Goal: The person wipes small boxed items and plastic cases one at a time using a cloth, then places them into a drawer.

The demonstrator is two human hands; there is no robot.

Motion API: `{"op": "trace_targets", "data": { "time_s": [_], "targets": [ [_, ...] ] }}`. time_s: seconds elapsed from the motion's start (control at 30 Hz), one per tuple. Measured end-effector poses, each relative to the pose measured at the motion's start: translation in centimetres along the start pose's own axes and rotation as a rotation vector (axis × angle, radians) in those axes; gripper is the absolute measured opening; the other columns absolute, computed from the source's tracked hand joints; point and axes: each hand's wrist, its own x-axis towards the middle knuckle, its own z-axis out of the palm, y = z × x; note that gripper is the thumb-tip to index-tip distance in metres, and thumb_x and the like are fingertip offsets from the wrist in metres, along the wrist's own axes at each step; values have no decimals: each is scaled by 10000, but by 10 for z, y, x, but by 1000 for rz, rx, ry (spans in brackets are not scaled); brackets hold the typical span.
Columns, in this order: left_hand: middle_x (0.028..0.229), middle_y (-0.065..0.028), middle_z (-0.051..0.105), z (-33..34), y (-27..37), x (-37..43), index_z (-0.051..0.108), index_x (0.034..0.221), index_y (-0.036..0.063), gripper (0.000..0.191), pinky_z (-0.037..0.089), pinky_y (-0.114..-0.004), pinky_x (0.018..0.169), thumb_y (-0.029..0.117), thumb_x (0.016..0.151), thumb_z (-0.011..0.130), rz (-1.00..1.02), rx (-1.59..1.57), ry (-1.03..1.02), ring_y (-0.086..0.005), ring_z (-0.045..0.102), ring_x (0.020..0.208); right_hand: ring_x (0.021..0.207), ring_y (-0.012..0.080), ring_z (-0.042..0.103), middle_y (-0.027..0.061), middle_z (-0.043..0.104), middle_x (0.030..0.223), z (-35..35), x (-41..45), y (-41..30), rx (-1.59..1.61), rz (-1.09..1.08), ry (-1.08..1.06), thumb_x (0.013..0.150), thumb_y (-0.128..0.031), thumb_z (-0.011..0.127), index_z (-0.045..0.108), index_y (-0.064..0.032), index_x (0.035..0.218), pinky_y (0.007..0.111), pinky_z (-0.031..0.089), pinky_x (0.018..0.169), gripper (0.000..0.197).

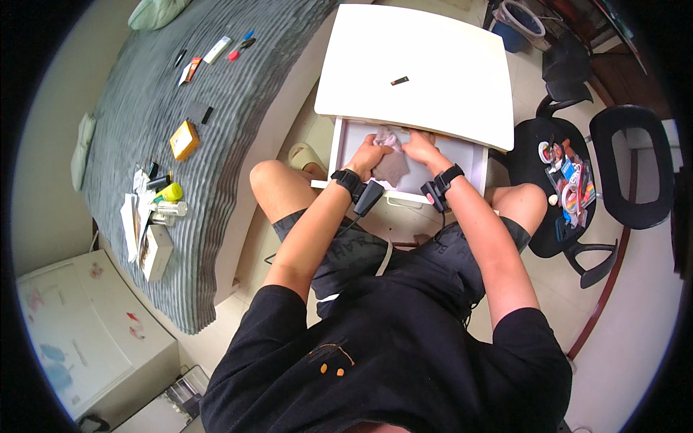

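Observation:
A crumpled pinkish-grey cloth (391, 166) is held over an open white drawer (472, 170). My left hand (369, 155) grips its left side, the thumb lying across the fabric. At the cloth's upper right edge is my right hand (423, 146), its fingers bent near the drawer's back. Whether those fingers pinch the fabric is unclear. The drawer slides out from under a white tabletop (411, 48), which hides its rear part. A small black and orange item (399, 80) lies on that tabletop.
To the left, a bed with a grey ribbed cover (227, 108) carries a yellow box (184, 140), a white box (157, 253) and several bottles. A black chair (528, 146) on the right holds a pile of small items (571, 184). A blue bin (509, 37) stands beyond the table.

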Motion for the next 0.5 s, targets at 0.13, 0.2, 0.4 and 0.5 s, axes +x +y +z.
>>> {"op": "trace_targets", "data": {
  "time_s": [0.13, 0.2, 0.4, 0.5],
  "targets": [
    [1083, -193, 559, -3, 2, 0, 349, 1323, 41, 560, 573, -413, 689, 55, 828, 610, -20, 7, 13, -288, 626, 909, 1265, 372, 446, 242, 501, 1335, -4, 1, 0, 64, -38, -20, 731, -180, 636, 489, 7, 1322, 377, 353, 1051, 637],
    [1078, -189, 561, -8, 0, 0, 350, 1320, 44, 560, 576, -409, 675, 57, 826, 613, -36, 23, 24, -287, 631, 903, 1246, 370, 469, 244, 510, 1326, -8, 1, -4, 107, -44, -81, 729, -173, 642, 493, 14, 1315, 372, 372, 1035, 633],
    [1082, -188, 562, -12, 3, 1, 350, 1315, 44, 561, 578, -410, 669, 56, 822, 616, -32, 16, 25, -292, 634, 905, 1186, 348, 529, 247, 531, 1303, -10, 10, -10, 168, -98, -201, 743, -156, 633, 473, 32, 1327, 349, 415, 984, 634],
    [1092, -186, 562, -12, 3, 2, 348, 1315, 42, 559, 578, -412, 680, 56, 823, 613, -28, 9, 42, -293, 632, 912, 1189, 332, 528, 252, 541, 1287, -9, 9, -14, 260, -74, -229, 745, -136, 613, 468, 46, 1325, 356, 417, 975, 625]
  ]
}}
